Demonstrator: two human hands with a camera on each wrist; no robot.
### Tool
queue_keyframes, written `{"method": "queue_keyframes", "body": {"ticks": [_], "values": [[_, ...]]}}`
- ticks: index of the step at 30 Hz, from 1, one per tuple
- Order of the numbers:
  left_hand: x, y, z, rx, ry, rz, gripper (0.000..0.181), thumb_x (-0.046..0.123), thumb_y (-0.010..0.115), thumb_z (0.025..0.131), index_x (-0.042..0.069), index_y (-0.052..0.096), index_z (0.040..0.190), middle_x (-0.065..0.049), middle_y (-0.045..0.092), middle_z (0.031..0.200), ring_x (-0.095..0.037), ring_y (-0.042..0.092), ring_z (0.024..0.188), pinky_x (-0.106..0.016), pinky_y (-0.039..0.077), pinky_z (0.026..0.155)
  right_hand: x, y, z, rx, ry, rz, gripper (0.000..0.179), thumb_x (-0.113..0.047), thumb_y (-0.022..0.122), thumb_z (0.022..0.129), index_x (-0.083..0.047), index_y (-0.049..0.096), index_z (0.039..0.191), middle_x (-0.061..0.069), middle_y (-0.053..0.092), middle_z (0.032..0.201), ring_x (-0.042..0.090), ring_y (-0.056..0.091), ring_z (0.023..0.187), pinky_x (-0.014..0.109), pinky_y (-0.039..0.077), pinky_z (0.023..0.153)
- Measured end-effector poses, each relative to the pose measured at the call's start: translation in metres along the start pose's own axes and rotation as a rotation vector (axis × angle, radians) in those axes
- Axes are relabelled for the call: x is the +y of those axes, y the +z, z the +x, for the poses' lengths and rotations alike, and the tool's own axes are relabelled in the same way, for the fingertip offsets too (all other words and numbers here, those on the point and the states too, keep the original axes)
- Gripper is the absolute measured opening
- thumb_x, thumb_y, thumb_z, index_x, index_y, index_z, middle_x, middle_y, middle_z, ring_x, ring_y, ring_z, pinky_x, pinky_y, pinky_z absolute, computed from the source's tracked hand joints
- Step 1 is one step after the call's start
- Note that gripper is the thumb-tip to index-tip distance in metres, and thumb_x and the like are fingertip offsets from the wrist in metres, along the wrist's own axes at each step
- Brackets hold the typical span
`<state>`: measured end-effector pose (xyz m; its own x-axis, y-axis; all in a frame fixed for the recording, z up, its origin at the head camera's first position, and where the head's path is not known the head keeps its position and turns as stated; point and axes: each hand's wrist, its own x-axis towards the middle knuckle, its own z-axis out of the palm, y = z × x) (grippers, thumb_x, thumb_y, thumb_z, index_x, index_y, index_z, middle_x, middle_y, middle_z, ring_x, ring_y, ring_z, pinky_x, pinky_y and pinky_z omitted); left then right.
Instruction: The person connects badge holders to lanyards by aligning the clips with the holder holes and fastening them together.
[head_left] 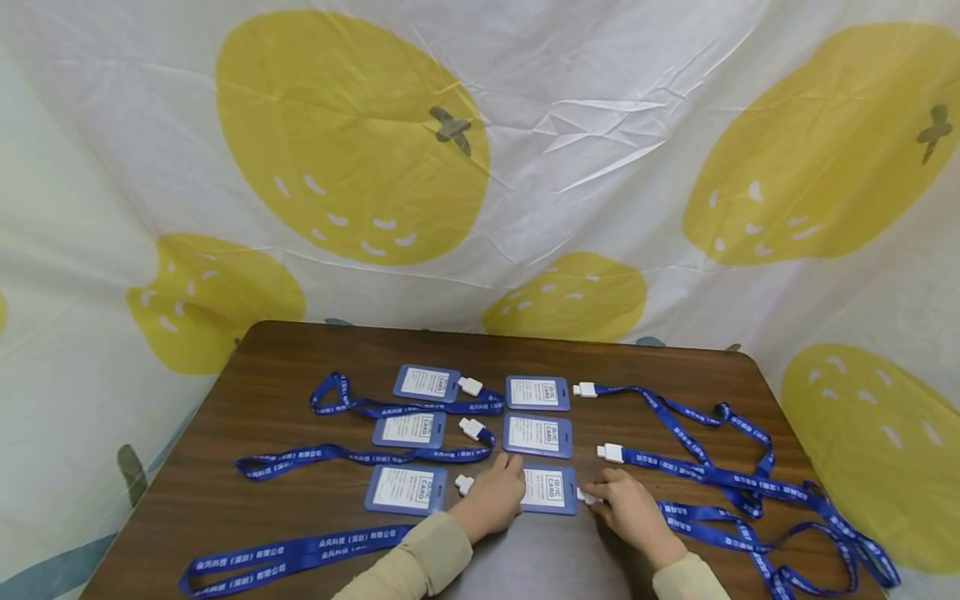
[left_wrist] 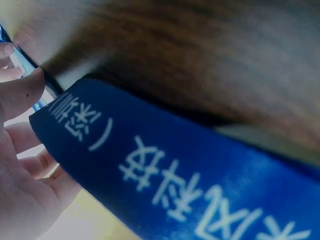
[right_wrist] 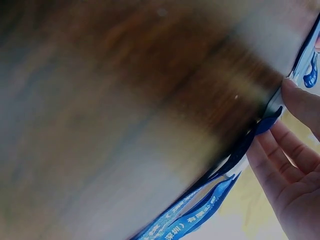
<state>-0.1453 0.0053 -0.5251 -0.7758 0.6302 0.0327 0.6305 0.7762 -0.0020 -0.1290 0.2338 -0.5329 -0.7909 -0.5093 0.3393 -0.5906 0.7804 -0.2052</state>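
My left hand (head_left: 495,496) grips the left end of the front right-hand badge holder (head_left: 550,489), a blue frame with a white ID/IC card, lying on the table. At that holder's slotted right end, my right hand (head_left: 630,508) pinches the white plastic clip (head_left: 588,497) of a blue lanyard. Its printed strap (head_left: 712,518) trails to the right from under the hand. In the right wrist view, the thumb (right_wrist: 300,102) lies over the clip, with the fingers beneath. Beside my left wrist lies another lanyard's white clip (head_left: 464,484), its blue strap (left_wrist: 165,160) large in the left wrist view.
More badge holders (head_left: 538,392) (head_left: 537,435) lie behind in the right column, with white clips (head_left: 585,389) (head_left: 611,452) to their right. A left column of badge holders (head_left: 405,489) has lanyards (head_left: 360,455) across it. Behind the brown table (head_left: 300,350) hangs a fruit-patterned curtain (head_left: 585,183).
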Motion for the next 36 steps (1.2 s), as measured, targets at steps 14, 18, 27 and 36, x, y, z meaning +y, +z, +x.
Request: {"method": "queue_keyframes", "body": {"ticks": [14,18,27,36], "values": [[-0.0003,0.0026,0.0012,0.006,-0.002,0.008,0.031,0.030,0.073,0.074,0.005,0.065,0.089,-0.004,0.045,0.093,-0.020,0.043,0.091,-0.023,0.049,0.059,-0.0019,-0.0016,0.0025,-0.013,-0.004,-0.009,0.021,-0.001,0.077,0.063,-0.005,0.072,0.083,0.002,0.059,0.075,0.018,0.056,0.069,0.031,0.048,0.061],[0.0002,0.0003,0.0010,0.002,0.000,0.013,0.032,0.031,0.072,0.074,0.004,0.064,0.090,-0.004,0.045,0.093,-0.020,0.043,0.091,-0.023,0.049,0.059,-0.0029,-0.0027,0.0042,-0.051,0.017,-0.010,0.019,-0.002,0.076,0.066,-0.004,0.072,0.084,0.002,0.058,0.075,0.017,0.055,0.069,0.030,0.048,0.061],[0.0000,0.0013,0.0005,0.032,0.013,0.009,0.031,0.029,0.074,0.073,0.004,0.065,0.087,-0.005,0.045,0.092,-0.020,0.043,0.091,-0.023,0.049,0.059,-0.0038,-0.0048,0.0059,-0.046,-0.001,-0.002,0.019,-0.001,0.076,0.066,-0.003,0.073,0.084,0.002,0.057,0.074,0.017,0.054,0.067,0.030,0.047,0.059],[-0.0015,0.0034,0.0004,0.039,0.014,-0.018,0.031,0.028,0.074,0.072,0.004,0.064,0.088,-0.005,0.045,0.092,-0.020,0.044,0.090,-0.023,0.049,0.058,-0.0048,-0.0051,0.0072,-0.061,0.016,0.011,0.019,0.001,0.076,0.065,-0.003,0.073,0.083,0.002,0.058,0.074,0.017,0.055,0.068,0.029,0.048,0.060]]}}
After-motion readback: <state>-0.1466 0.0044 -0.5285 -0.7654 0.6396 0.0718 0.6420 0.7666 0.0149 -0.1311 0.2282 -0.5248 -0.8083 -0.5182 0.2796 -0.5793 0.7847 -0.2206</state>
